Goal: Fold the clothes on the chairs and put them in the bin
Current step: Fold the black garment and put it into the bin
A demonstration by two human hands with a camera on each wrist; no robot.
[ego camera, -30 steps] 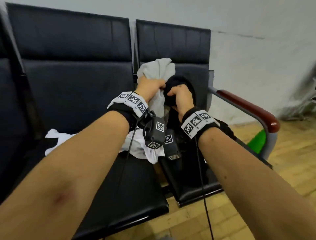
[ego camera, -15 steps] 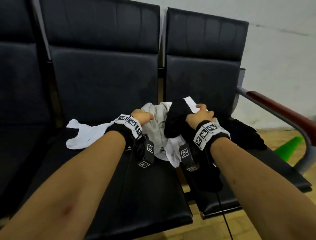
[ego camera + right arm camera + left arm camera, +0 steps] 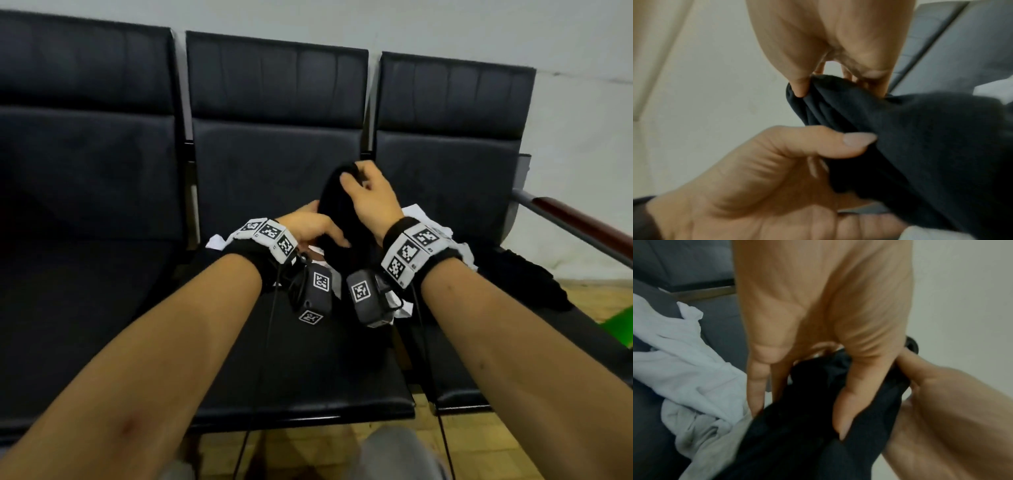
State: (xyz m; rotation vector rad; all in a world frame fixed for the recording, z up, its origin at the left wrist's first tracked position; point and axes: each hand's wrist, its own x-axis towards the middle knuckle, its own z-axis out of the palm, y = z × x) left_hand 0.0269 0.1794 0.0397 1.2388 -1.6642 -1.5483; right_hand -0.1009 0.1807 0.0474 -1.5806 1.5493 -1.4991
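Black chairs [image 3: 274, 164]; hands bunch a dark, crumpled garment [image 3: 337, 205].

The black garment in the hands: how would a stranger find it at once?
Find the row of black chairs. Over the middle seat, both hands lift the black garment; the white clothes beside it lie on the seats.
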